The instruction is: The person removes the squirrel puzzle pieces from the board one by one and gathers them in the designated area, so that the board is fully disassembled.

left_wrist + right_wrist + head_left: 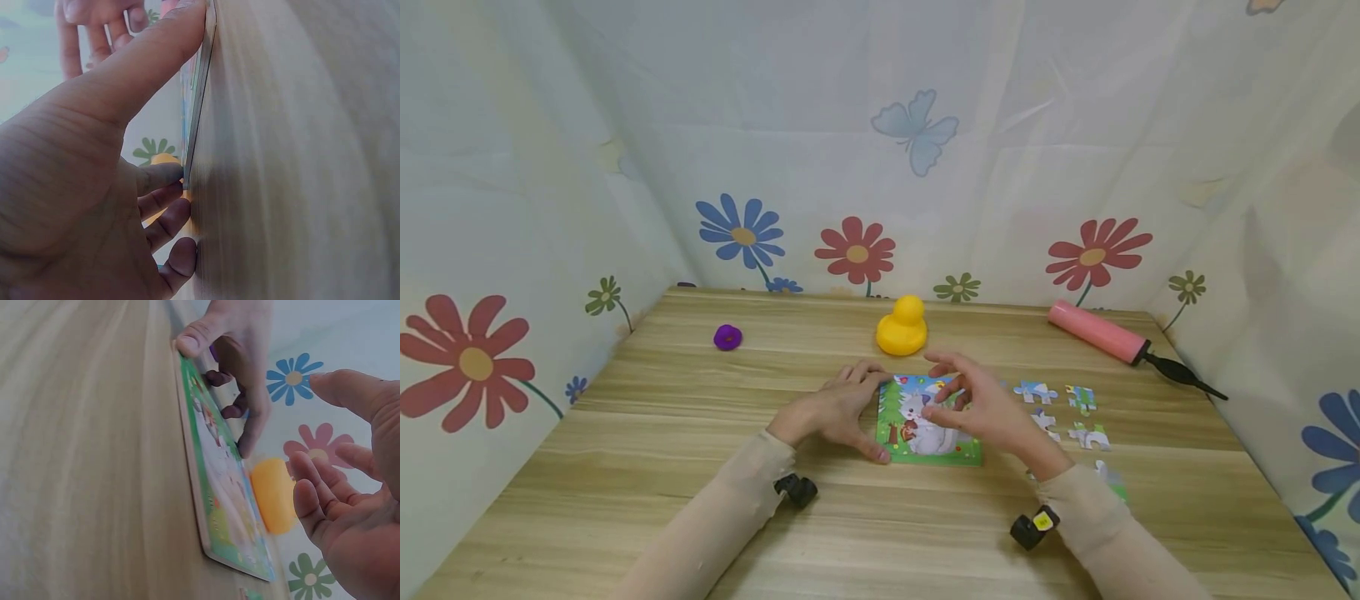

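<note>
A square picture puzzle board [934,450] lies flat on the wooden table, printed with a pale grey animal on green grass. My left hand [841,408] rests along its left side, thumb on the near left corner and forefinger at the far left corner; the other fingers touch the table in the left wrist view. Above the board's right half hovers my right hand [981,408], fingers loosely bent and apart. Nothing shows between them in the right wrist view. Part of the picture is hidden under this hand.
Several loose jigsaw pieces [1082,398] lie right of the board, some behind the right wrist. A yellow toy duck [902,329] stands beyond the board. A small purple object [727,337] sits far left, a pink hand pump [1097,332] far right. Printed curtains surround the table.
</note>
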The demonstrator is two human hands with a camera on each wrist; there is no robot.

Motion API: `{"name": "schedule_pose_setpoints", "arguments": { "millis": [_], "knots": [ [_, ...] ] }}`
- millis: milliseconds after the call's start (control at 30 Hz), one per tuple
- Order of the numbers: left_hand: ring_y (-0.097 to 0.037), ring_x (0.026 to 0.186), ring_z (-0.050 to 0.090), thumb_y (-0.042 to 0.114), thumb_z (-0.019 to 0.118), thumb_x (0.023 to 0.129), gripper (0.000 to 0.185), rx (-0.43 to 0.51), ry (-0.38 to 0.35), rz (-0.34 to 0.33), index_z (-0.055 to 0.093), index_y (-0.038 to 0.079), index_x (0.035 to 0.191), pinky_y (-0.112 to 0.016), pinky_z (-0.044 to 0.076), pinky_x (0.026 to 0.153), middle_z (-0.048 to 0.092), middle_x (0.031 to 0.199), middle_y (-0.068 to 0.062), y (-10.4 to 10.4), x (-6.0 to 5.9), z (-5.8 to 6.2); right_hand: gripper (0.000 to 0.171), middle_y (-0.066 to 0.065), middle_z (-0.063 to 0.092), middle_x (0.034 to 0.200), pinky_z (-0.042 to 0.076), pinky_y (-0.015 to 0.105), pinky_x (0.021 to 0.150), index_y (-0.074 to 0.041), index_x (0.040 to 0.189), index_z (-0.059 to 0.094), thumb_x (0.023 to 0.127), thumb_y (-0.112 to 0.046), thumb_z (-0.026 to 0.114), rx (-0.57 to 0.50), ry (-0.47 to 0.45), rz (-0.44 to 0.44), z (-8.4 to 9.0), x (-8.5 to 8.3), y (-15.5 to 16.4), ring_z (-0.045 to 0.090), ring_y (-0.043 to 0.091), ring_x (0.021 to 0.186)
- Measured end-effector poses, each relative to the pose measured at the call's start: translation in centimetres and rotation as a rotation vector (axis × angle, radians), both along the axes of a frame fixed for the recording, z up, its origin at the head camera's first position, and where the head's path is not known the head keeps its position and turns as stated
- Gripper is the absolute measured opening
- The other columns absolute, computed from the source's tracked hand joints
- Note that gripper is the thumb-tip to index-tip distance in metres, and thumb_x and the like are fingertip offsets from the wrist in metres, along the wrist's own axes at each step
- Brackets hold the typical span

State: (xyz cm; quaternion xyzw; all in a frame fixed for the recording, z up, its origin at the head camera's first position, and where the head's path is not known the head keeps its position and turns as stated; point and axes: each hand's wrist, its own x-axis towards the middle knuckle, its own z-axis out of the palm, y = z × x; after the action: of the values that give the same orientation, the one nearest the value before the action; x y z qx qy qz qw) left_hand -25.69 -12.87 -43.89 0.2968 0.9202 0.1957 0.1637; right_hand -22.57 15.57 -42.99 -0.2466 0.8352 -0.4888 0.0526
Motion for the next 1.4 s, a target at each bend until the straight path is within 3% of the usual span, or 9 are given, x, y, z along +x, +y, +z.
{"name": "schedule_pose_setpoints", "arguments": {
  "millis": [300, 533, 733, 1033, 1400],
  "knots": [
    [-0.036, 0.157, 0.03, 0.063, 0.099, 0.077, 0.13, 0.004, 0.004, -0.001, 0.03, 0.013, 0.175, -0.061, 0.031, 0.132, 0.025, 0.178, -0.013, 0.0, 0.0, 0.0, 0.078, 0.021, 0.065, 0.141, 0.062, 0.028, 0.08, -0.005, 0.164, 0.05, 0.098, -0.019, 0.089, 0.041, -0.055, 0.097, -1.4, 0.4, -0.8, 0.071, 0.024, 0.103],
    [-0.036, 0.157, 0.03, 0.063, 0.099, 0.077, 0.129, 0.003, 0.001, 0.008, 0.031, 0.012, 0.174, -0.061, 0.03, 0.133, 0.025, 0.179, -0.013, 0.1, 0.0, -0.1, 0.072, 0.009, 0.072, 0.127, 0.059, 0.026, 0.077, -0.005, 0.157, 0.06, 0.096, -0.026, 0.091, 0.148, -0.014, 0.124, -2.4, 0.6, -1.3, 0.07, 0.014, 0.093],
    [-0.036, 0.157, 0.031, 0.062, 0.099, 0.077, 0.129, 0.008, 0.002, 0.005, 0.031, 0.011, 0.174, -0.06, 0.031, 0.133, 0.025, 0.178, -0.013, 0.1, -0.1, -0.1, 0.065, 0.008, 0.068, 0.117, 0.054, 0.025, 0.077, -0.002, 0.15, 0.066, 0.095, -0.024, 0.092, 0.177, 0.021, 0.138, -3.0, 0.7, -1.7, 0.063, 0.019, 0.093],
    [-0.037, 0.157, 0.031, 0.064, 0.099, 0.077, 0.129, 0.008, 0.01, -0.001, 0.033, 0.01, 0.173, -0.061, 0.032, 0.132, 0.027, 0.177, -0.013, 0.0, -0.2, -0.3, 0.061, 0.006, 0.06, 0.119, 0.05, 0.027, 0.081, -0.009, 0.146, 0.07, 0.093, -0.03, 0.094, 0.273, 0.072, 0.135, -3.0, 1.0, -2.1, 0.055, 0.017, 0.095],
    [-0.036, 0.156, 0.031, 0.064, 0.098, 0.078, 0.129, -0.004, 0.005, -0.003, 0.031, 0.011, 0.174, -0.061, 0.033, 0.132, 0.026, 0.178, -0.012, 0.0, -0.1, 0.0, 0.055, 0.004, 0.063, 0.123, 0.051, 0.027, 0.085, -0.011, 0.14, 0.071, 0.093, -0.028, 0.094, 0.249, 0.076, 0.14, -3.0, 1.2, -2.1, 0.057, 0.018, 0.099]
  ]
}}
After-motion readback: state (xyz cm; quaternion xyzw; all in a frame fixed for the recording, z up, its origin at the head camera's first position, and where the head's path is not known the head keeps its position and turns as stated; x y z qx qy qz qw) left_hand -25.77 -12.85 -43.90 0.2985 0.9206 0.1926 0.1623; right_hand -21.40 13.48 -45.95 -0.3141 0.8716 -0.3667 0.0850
